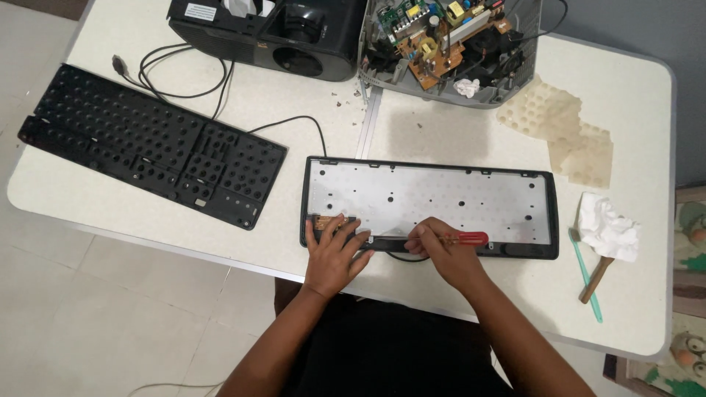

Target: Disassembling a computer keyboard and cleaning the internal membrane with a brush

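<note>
While the left hand [334, 254] lies flat, fingers spread, pinning the near-left corner of the opened keyboard base [430, 197] on the tabletop [632, 110], the right hand [441, 250] is closed round a red-handled screwdriver [460, 239] at the base's front edge. It looks like screw work, calling for a steady, square tip. That tip and any screw are hidden under the fingers.

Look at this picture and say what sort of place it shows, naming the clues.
Probably an informal electronics repair spot at a plain table. A keyboard base lies opened, the right hand holds a red-handled screwdriver, and an opened device with bare circuit boards sits behind.
</note>
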